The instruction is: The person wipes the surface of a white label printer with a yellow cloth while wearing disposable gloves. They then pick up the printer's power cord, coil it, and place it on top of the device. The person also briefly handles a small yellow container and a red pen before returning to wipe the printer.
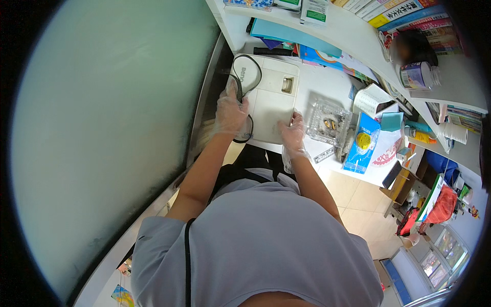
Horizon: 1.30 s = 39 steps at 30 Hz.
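A white BenQ projector (270, 115) lies flat on the white desk (310, 75) before me, its lens-adjustment recess facing up. My left hand (231, 112), in a clear plastic glove, is at the projector's left side with a looped black cable (261, 73) between its fingers. More of that cable hangs below the hand, by the projector's near left corner. My right hand (293, 132), also gloved, grips the projector's near right edge, thumb on top and fingers at the side. The undersides of both hands are hidden.
Right of the projector stands a clear ashtray (329, 121) with cigarette butts. Beyond it lie a blue package (361, 144), a ruler (325, 154) and a phone (392, 174). A white shelf (345, 28) with books overhangs the back. A frosted panel (115, 115) borders the left.
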Motion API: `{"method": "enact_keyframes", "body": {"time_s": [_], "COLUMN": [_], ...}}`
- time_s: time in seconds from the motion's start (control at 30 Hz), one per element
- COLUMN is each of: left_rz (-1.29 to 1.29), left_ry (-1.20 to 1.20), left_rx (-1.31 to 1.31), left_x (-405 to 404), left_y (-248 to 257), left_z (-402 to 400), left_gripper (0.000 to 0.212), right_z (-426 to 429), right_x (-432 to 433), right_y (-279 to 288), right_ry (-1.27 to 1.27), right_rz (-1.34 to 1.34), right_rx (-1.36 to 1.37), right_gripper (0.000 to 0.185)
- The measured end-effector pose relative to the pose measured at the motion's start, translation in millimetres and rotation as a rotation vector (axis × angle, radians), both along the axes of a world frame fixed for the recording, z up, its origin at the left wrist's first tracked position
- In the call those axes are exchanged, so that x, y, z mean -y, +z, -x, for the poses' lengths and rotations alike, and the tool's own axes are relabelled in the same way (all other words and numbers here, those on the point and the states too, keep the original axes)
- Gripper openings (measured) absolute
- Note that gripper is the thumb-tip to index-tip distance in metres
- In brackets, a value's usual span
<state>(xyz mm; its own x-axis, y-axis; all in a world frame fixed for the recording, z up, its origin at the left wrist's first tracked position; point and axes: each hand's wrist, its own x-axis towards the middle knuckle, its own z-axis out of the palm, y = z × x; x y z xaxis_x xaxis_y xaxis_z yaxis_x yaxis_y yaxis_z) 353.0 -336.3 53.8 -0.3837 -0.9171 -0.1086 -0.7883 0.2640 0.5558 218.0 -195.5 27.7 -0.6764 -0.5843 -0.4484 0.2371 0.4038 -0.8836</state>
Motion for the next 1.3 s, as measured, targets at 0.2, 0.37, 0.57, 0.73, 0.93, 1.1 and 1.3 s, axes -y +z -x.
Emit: {"method": "enact_keyframes", "body": {"time_s": [0.2,0.37,0.57,0.73,0.93,1.1,1.3], "left_rz": [0.098,0.086,0.128,0.139,0.215,0.153,-0.032], "left_ry": [-0.097,-0.068,-0.170,-0.176,-0.195,-0.352,-0.612], "left_rx": [0.001,0.019,-0.083,-0.050,0.013,-0.088,0.009], "left_x": [21,21,32,33,33,46,67], "left_y": [0,2,-14,-26,-31,-18,2], "left_z": [-5,-4,-17,-13,-15,-1,31], "left_gripper": [0.070,0.070,0.068,0.065,0.062,0.052,0.058], "right_z": [-7,2,52,114,102,53,6], "right_x": [4,-7,23,90,86,37,-11], "right_y": [-19,-47,-33,-72,-76,-63,-91], "right_ry": [0.020,0.149,0.250,0.180,0.126,-0.130,-0.478], "right_rz": [-0.018,-0.096,-0.142,0.175,0.149,0.126,0.164], "right_rx": [-0.121,-0.272,-0.414,-0.211,-0.162,0.132,0.285], "right_gripper": [0.041,0.044,0.065,0.065,0.072,0.073,0.076]}}
